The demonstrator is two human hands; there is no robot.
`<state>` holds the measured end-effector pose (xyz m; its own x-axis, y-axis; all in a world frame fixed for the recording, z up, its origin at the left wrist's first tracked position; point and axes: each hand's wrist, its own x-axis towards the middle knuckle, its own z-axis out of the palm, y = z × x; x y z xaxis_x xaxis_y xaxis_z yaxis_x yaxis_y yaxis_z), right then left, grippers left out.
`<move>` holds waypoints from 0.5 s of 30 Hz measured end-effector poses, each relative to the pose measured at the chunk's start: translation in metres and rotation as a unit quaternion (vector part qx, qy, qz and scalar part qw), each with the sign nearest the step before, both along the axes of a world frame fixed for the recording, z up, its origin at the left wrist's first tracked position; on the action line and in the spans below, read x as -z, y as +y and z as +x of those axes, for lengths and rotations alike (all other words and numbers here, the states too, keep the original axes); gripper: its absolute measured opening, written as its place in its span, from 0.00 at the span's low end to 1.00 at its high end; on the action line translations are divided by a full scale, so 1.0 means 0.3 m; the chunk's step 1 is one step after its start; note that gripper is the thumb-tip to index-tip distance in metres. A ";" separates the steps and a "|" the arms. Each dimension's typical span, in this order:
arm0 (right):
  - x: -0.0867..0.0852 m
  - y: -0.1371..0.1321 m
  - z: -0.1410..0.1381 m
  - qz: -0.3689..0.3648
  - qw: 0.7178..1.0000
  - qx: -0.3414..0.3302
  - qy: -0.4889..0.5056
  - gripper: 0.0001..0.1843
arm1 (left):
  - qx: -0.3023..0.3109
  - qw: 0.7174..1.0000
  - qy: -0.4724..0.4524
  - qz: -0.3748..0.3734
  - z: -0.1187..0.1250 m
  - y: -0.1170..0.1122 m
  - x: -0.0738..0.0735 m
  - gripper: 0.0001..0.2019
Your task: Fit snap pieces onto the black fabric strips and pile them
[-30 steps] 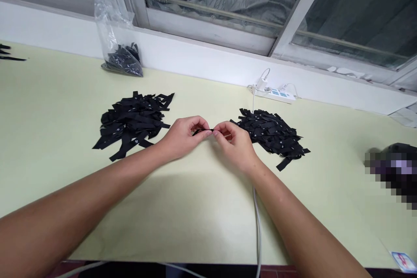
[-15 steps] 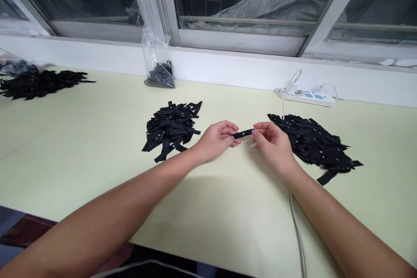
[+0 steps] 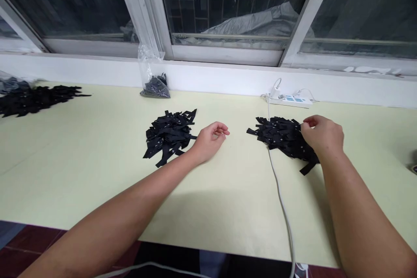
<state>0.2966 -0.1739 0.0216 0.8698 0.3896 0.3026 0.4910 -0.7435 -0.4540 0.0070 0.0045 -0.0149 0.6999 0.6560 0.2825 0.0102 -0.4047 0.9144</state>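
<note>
My left hand (image 3: 212, 140) hovers over the table just right of a loose pile of short black fabric strips (image 3: 169, 132). Its fingers curl loosely, thumb apart from them, with no strip showing between them. My right hand (image 3: 324, 134) is at the right side of a second pile of black strips (image 3: 282, 134), thumb and forefinger pinched together at the pile's edge. Whatever lies between those fingertips is hidden. Small white marks show on some strips. One strip sticks out at this pile's left end.
A white power strip (image 3: 289, 100) with plugs stands by the wall. Its grey cable (image 3: 282, 200) runs under the right pile to the front edge. A clear bag (image 3: 156, 84) of black pieces leans at the back. More black strips (image 3: 42, 97) lie far left on the pale yellow table (image 3: 97, 147).
The black strip stretched between both hands is no longer in them. My right hand has moved right to the far side of the right pile. A strip now juts from that pile's left end.
</note>
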 end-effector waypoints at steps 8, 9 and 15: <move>0.082 -0.001 0.030 0.110 0.991 0.029 -0.070 0.20 | -0.116 0.978 0.041 0.170 -0.095 0.106 -0.118 0.09; 0.097 0.008 0.020 0.132 0.986 0.025 -0.098 0.20 | -0.160 0.969 0.042 0.181 -0.124 0.141 -0.140 0.10; 0.189 0.052 -0.009 0.147 0.971 0.001 -0.189 0.19 | -0.256 0.939 0.137 0.185 -0.268 0.284 -0.153 0.12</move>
